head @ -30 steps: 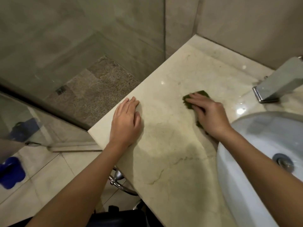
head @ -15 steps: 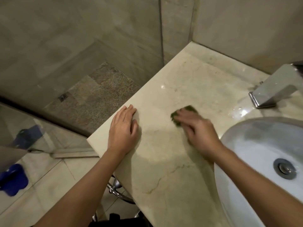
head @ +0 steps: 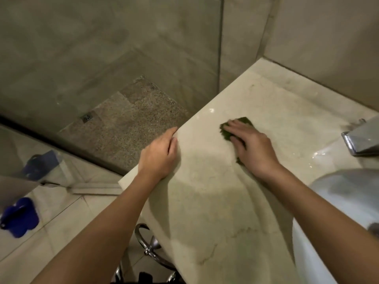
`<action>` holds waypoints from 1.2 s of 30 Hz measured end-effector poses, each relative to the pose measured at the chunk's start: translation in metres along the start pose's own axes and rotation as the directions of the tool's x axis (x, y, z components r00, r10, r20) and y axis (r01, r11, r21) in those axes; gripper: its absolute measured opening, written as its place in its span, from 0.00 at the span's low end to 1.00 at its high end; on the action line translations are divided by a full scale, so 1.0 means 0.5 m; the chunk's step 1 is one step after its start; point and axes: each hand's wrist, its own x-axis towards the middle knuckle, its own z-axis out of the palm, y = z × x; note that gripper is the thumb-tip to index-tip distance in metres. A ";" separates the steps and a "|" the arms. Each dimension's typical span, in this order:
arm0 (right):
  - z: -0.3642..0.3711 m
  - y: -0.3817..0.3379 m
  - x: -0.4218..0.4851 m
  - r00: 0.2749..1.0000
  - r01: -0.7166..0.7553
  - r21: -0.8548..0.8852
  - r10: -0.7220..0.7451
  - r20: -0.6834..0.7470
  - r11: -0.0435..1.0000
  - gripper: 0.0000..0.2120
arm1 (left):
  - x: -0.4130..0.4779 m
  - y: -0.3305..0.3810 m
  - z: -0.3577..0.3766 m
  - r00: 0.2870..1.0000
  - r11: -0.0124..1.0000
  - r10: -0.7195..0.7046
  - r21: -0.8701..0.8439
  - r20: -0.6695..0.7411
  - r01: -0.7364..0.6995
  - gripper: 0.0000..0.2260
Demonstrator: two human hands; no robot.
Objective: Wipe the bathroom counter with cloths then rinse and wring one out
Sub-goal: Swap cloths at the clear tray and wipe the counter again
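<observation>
Slid toward 9 o'clock since a second ago, the cloth [head: 245,121] lies on the tabletop [head: 215,201] under the right hand [head: 252,146], its straight fingers [head: 235,128] pressing; the left hand [head: 159,155] rests at the 9 o'clock edge, fingers released.

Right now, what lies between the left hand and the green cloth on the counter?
Only bare counter, in the head view. The left hand rests at its edge; the right hand presses the green cloth.
</observation>
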 end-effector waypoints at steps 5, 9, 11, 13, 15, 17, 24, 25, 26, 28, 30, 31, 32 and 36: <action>0.018 -0.076 -0.123 0.865 0.340 0.195 -0.387 0.319 0.920 0.14 | -0.004 -0.010 0.005 1.000 1.000 0.017 -0.001 -0.011 -0.017 0.18; -0.021 0.008 -0.033 0.949 0.212 0.142 -0.238 0.206 0.967 0.14 | -0.003 -0.009 0.008 1.000 1.000 0.009 0.007 -0.024 -0.008 0.18; 0.003 0.008 0.048 0.994 0.076 0.066 -0.081 0.072 0.995 0.14 | -0.003 -0.007 0.008 1.000 1.000 -0.007 -0.007 -0.030 0.007 0.18; 0.043 -0.043 0.062 0.995 0.061 0.073 -0.066 0.072 0.995 0.15 | -0.005 -0.006 0.006 0.999 0.999 -0.019 -0.035 -0.050 0.017 0.17; 0.068 -0.087 -0.008 0.957 0.203 0.125 -0.224 0.183 0.971 0.14 | -0.007 -0.009 0.004 0.998 0.999 -0.023 -0.043 -0.055 0.020 0.16; 0.054 -0.089 -0.086 0.903 0.286 0.180 -0.328 0.279 0.941 0.14 | -0.008 -0.010 0.003 0.998 0.999 -0.028 -0.037 -0.051 0.026 0.15; 0.069 -0.070 0.046 0.990 0.096 0.097 -0.105 0.091 0.991 0.15 | -0.007 -0.007 0.005 0.996 0.998 -0.054 -0.023 -0.067 0.053 0.15; 0.081 -0.097 0.037 0.987 0.117 0.113 -0.128 0.096 0.987 0.15 | -0.009 -0.007 0.005 0.994 0.997 -0.069 -0.022 -0.082 0.068 0.15; 0.086 -0.115 0.011 0.970 0.189 0.137 -0.206 0.127 0.972 0.14 | -0.010 -0.007 0.003 0.991 0.996 -0.089 -0.023 -0.098 0.087 0.14; 0.075 -0.118 -0.062 0.903 0.304 0.187 -0.345 0.255 0.934 0.13 | -0.014 -0.007 0.000 0.986 0.993 -0.119 -0.033 -0.118 0.116 0.13; 0.042 -0.082 -0.098 0.882 0.316 0.220 -0.371 0.291 0.923 0.13 | -0.016 -0.002 -0.003 0.987 0.993 -0.113 -0.053 -0.118 0.107 0.13; 0.031 -0.056 -0.086 0.902 0.292 0.221 -0.344 0.260 0.931 0.13 | -0.014 0.000 -0.004 0.988 0.994 -0.102 -0.056 -0.113 0.096 0.14; 0.028 -0.037 -0.061 0.932 0.248 0.201 -0.290 0.216 0.948 0.13 | -0.013 0.001 -0.004 0.990 0.995 -0.093 -0.051 -0.103 0.088 0.14; 0.082 -0.060 0.067 0.996 0.068 0.094 -0.073 0.058 0.993 0.14 | -0.008 0.004 -0.002 0.992 0.995 -0.096 -0.049 -0.087 0.092 0.13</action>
